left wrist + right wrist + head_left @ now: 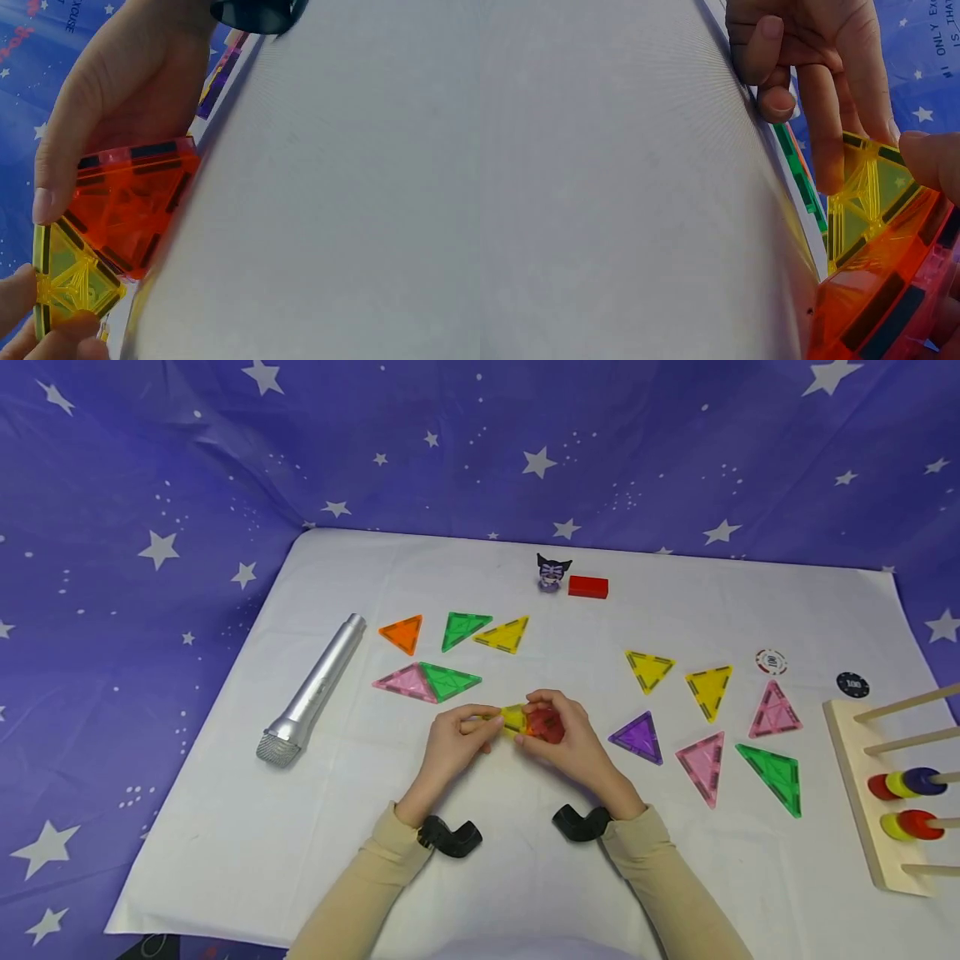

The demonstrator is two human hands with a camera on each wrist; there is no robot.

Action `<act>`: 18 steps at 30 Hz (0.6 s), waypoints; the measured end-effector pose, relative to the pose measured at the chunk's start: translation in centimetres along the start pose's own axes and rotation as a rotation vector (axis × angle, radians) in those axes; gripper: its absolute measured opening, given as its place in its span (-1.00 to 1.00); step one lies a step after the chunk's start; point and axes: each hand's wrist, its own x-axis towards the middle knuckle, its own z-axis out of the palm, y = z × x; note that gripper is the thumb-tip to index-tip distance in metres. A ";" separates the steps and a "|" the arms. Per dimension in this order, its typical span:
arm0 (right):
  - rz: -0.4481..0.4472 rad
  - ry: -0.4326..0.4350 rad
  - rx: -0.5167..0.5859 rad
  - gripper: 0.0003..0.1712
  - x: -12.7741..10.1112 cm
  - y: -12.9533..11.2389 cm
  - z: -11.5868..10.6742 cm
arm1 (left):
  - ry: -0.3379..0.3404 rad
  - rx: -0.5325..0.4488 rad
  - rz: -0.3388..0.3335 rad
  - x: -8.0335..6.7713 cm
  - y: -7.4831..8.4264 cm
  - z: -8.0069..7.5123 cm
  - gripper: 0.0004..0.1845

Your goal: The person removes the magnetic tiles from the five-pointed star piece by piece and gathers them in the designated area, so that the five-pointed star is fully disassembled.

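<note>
Close together above the white cloth, both hands hold translucent magnetic tiles. The left hand [452,745] pinches a yellow triangular tile [75,283] between thumb and fingers. The right hand [576,745] grips a red tile [129,210], with a pink layer showing along its edge in the wrist views. The yellow tile's edge touches the red one, and the right thumb lies at that seam in the right wrist view. In the head view, fingers partly cover both tiles. Nearest to the right hand lies a purple triangle tile [639,739].
Further tiles lie on both sides, including a pink triangle [405,682] and a yellow triangle [709,692]. A silver microphone [315,689] lies at left. A small figure [551,573] and red block [588,587] stand behind. Right are poker chips [771,662] and a wooden peg rack [873,810].
</note>
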 end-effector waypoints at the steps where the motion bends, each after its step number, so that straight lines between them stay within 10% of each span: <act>1: 0.001 -0.001 0.003 -0.44 0.0 0.0 0.0 | 0.013 -0.007 0.010 0.0 -0.1 -0.1 -0.73; 9: 0.036 -0.009 0.010 -0.45 -0.2 -0.1 -0.1 | 0.110 -0.119 -0.040 0.3 -1.9 -3.0 -0.72; 18: 0.023 -0.006 0.012 -0.46 -0.1 0.0 -0.1 | 0.230 -0.139 -0.115 -2.7 -3.1 -8.2 -0.68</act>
